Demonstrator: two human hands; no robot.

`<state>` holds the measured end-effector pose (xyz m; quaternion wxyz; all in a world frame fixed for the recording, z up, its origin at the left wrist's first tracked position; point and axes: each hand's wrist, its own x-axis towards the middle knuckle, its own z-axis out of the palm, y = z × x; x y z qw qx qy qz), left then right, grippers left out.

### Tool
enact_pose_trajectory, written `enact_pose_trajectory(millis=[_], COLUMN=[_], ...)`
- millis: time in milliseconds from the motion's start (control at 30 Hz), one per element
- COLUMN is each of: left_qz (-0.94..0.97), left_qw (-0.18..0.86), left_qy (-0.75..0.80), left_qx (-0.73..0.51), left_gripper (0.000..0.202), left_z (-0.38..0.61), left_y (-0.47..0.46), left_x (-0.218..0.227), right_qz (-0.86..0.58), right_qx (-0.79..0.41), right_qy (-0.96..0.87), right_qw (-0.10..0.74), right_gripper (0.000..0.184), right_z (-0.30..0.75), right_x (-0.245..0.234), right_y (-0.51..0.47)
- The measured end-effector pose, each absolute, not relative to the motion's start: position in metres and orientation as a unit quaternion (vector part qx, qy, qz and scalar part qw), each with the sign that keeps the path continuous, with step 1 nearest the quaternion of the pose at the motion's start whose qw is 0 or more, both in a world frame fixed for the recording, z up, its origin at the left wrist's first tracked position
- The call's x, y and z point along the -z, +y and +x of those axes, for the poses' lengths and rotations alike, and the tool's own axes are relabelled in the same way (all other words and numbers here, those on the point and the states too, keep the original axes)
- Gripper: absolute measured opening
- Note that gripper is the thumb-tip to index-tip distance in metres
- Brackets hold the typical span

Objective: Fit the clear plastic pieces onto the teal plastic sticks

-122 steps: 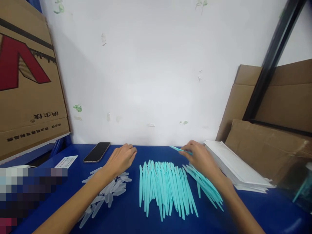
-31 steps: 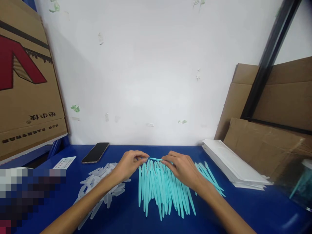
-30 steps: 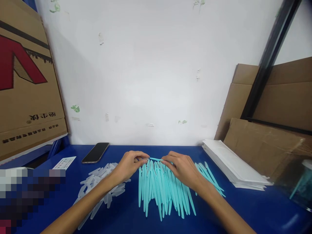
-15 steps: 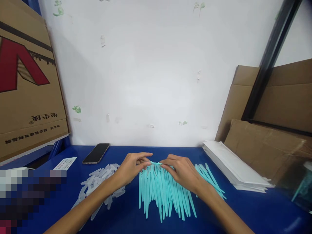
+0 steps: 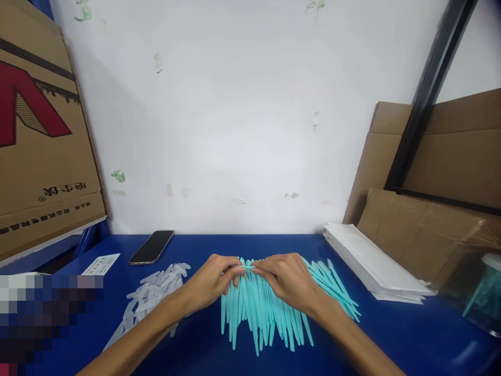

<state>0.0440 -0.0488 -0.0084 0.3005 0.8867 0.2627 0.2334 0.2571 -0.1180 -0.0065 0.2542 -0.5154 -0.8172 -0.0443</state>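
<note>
Above the middle of a glossy blue table [image 5: 203, 355], holding one thin turquoise plastic stick [image 5: 247, 267] crosswise between two bare hands. Pinching its left end with the left hand [image 5: 214, 282]; pinching its right end with the right hand [image 5: 285, 279]. Gripped from both sides, probably to keep so slim a piece level and steady; mostly covered by the hands, so impossible to tell its full shape.

Below the hands, laid side by side in a broad row: many long, tapering turquoise plastic sticks [image 5: 258, 324], pointing roughly the same way, perhaps for neatness. Just beside these, partly behind the right hand, fanned at a slant: a smaller bundle of similar turquoise sticks [image 5: 336, 287], seemingly placed within that hand's easy reach. Over to the left, partly hidden by the left forearm [image 5: 152, 324], scattered in a loose heap: flat, translucent whitish plastic slips [image 5: 152, 295], handy for the left hand.

Farther back, near the white wall [image 5: 235, 130]: a black-screened smartphone [image 5: 152, 247], presumably laid there out of the way. Off to the right, stacked flat: white paper-like envelopes [image 5: 376, 263], beside upright brown cardboard [image 5: 418, 235], likely stood on edge to save space.
</note>
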Motion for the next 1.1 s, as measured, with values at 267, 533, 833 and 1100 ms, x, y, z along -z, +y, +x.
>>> enact_pose_trajectory(millis=[267,533,833,1100], left_qz=[0.921,0.933,0.899,0.903], left_qw=[0.176,-0.018,0.074,0.112], left_qy=[0.259,0.310,0.426,0.414], left_qx=[-0.232,-0.180,-0.067,-0.035], left_gripper=[0.044,0.034,0.010,0.014], left_z=[0.043,0.016,-0.022,-0.021], left_y=[-0.056,-0.021,0.002,0.000], left_x=[-0.003,-0.006,-0.018,-0.009], right_qz=[-0.520,-0.650,-0.819,-0.810], right_qx=[-0.014,0.016,0.009,-0.133], right_qy=[-0.807,-0.706,-0.557,-0.560], right_qw=[0.278,0.280,0.134,0.111], right_gripper=[0.039,0.026,0.018,0.031], right_z=[0.259,0.302,0.386,0.399], right_x=[-0.007,-0.015,-0.002,0.014], right_y=[-0.121,-0.112,-0.102,-0.102])
